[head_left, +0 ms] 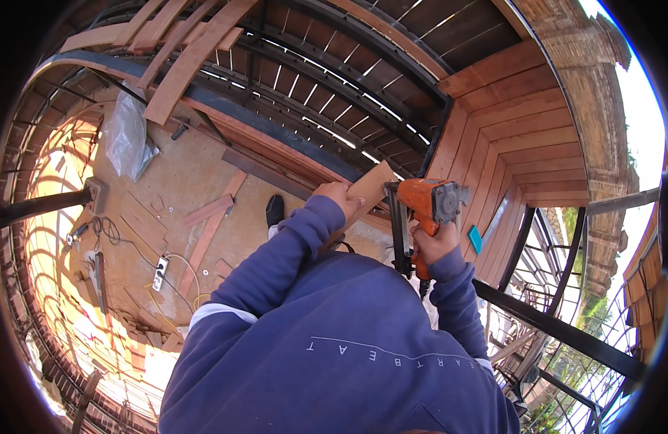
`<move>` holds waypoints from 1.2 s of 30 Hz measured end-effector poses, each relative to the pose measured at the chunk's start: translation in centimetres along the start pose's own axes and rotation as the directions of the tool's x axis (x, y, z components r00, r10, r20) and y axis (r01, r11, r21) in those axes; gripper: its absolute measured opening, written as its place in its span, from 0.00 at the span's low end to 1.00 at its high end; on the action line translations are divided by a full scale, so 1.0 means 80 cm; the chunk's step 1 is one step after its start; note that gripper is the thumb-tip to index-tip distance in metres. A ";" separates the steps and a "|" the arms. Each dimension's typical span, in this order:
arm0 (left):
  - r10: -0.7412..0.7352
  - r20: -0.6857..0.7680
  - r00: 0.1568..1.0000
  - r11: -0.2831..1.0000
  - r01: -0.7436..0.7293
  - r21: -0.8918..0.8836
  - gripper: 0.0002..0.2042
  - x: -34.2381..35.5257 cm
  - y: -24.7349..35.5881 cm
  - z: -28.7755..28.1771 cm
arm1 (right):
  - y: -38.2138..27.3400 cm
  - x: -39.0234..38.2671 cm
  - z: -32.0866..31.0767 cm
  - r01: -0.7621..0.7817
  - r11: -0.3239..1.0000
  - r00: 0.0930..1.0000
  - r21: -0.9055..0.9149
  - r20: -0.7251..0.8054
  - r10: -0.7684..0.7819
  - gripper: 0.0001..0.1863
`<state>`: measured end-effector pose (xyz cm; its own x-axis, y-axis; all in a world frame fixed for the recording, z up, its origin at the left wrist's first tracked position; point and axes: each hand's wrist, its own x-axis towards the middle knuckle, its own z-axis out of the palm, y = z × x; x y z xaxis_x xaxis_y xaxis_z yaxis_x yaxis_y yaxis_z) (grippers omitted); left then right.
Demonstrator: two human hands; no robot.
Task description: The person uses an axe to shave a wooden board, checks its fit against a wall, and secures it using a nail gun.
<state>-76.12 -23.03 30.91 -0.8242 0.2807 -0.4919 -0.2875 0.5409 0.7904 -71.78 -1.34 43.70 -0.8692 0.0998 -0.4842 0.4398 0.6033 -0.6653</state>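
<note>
My left hand grips a short, light brown wooden board held diagonally in front of my chest, its far end rising beyond my fingers. My right hand is wrapped round the handle of an orange nail gun with a black magazine hanging down on its left side. The gun's nose is beside the board's far end; I cannot tell if they touch. A small teal object lies on the wooden planks to the right of the gun.
A curved steel-framed bench with loose planks spans the upper area, joining a plank-lined section at right. The floor holds board offcuts, a plastic sheet, cords and a white power strip. A dark rail crosses at lower right.
</note>
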 end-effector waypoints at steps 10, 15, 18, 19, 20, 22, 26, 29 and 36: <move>0.003 0.010 1.000 1.000 -0.003 -0.017 0.22 0.001 -0.002 0.001 | -0.004 0.004 -0.003 -0.013 0.996 1.000 -0.087 -0.003 0.013 0.09; 0.004 0.008 1.000 1.000 -0.004 -0.014 0.22 0.002 -0.003 0.003 | -0.006 0.004 -0.002 0.029 0.991 0.999 -0.129 -0.012 -0.031 0.09; 0.009 0.001 1.000 1.000 -0.009 -0.018 0.22 0.002 -0.003 0.003 | -0.012 0.003 -0.003 -0.026 0.993 1.000 -0.118 0.001 0.026 0.09; 0.009 0.010 1.000 1.000 -0.008 -0.011 0.22 0.001 -0.002 0.002 | -0.010 0.003 -0.003 -0.032 0.993 0.999 -0.116 -0.001 0.032 0.09; 0.008 0.018 1.000 1.000 -0.008 -0.004 0.22 0.000 0.000 0.000 | -0.009 0.003 -0.003 -0.038 0.993 0.999 -0.114 -0.003 0.038 0.09; 0.001 0.030 1.000 1.000 -0.001 0.002 0.22 0.000 0.001 -0.002 | -0.002 0.004 0.000 0.019 0.995 0.999 -0.094 -0.043 -0.023 0.09; -0.007 0.032 0.999 1.000 0.007 -0.006 0.21 0.000 0.001 -0.001 | 0.004 0.006 0.000 0.074 0.994 0.995 -0.083 -0.055 -0.079 0.10; -0.008 0.025 1.000 1.000 0.008 0.001 0.22 0.003 -0.002 0.003 | 0.000 0.006 -0.004 0.011 0.990 1.000 -0.137 -0.013 -0.013 0.09; -0.022 0.043 0.999 1.000 0.023 -0.011 0.22 0.001 0.000 0.000 | -0.007 -0.002 0.001 0.014 0.997 0.998 -0.075 -0.058 -0.018 0.11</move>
<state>-76.17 -22.97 30.90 -0.7958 0.3026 -0.5245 -0.3112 0.5386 0.7830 -71.88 -1.75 44.15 -0.8886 0.1348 -0.4384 0.4099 0.6622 -0.6273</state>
